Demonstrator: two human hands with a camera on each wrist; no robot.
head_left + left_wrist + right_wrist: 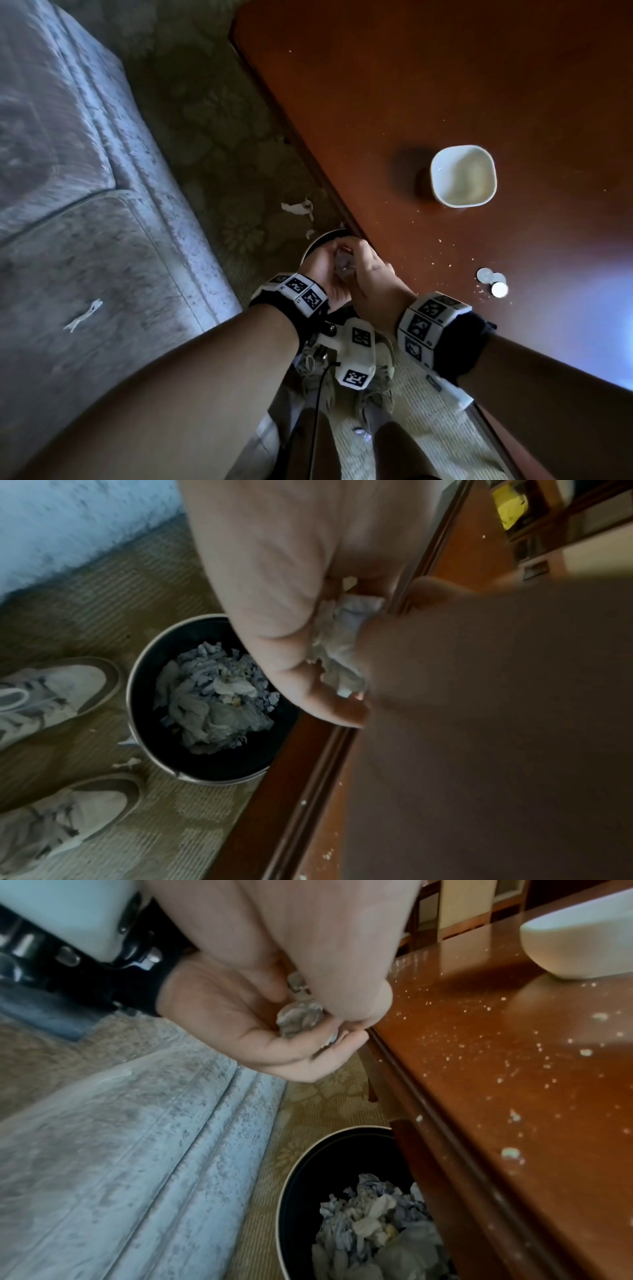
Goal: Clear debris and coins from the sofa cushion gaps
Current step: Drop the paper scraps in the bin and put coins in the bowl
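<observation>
two hands are holding one paper wad (342,647) over the bin (143,653).
left hand (325,270) is cupping it, right hand (371,274) is pinching it; next, letting it drop in. coins (492,281) are lying on the table (445,85).

**Camera positions: three views, one shared centre**

Head view: high, looking steeply down past both forearms. The left hand (323,270) and right hand (371,274) meet mid-frame; the sofa (85,192) lies left of them, the table (479,102) right, the shoes (346,380) below.

Left wrist view: very near, looking along the left hand (274,593) downward; the bin (143,739) sits under and left of the fingers, the table (308,791) edge runs beneath the hands.

Right wrist view: very near, facing the left hand (240,1031) from the right, the bin (291,1191) below, the sofa (120,1150) beyond, the table (514,1069) alongside.

Shared by all: the joined hands, the bin (318,240), the table edge.
</observation>
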